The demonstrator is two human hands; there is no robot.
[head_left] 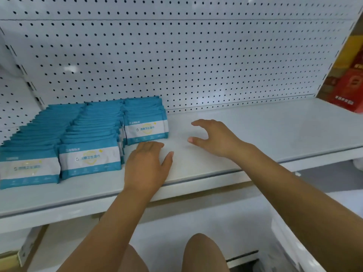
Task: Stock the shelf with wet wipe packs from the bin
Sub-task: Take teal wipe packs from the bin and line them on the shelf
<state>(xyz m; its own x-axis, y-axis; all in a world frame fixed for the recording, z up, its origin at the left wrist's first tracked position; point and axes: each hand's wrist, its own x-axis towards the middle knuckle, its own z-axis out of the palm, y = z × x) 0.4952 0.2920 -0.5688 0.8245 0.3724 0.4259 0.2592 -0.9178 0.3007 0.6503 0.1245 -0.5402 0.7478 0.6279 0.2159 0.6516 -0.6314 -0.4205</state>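
Three rows of blue-and-white wet wipe packs stand upright on the left part of the white shelf [265,130]. The left row [29,169] and middle row [89,160] reach further forward than the right row [146,130]. My left hand [149,165] lies flat on the shelf just in front of the right row, fingers spread, holding nothing. My right hand [214,137] hovers over the bare shelf to the right of the packs, fingers curled apart and empty. No bin is in view.
A white pegboard [186,61] backs the shelf. Red and yellow boxes [351,85] stand beyond the right upright. A lower shelf [196,228] and my knees show below, and a white plastic bag [294,248] sits at the lower right.
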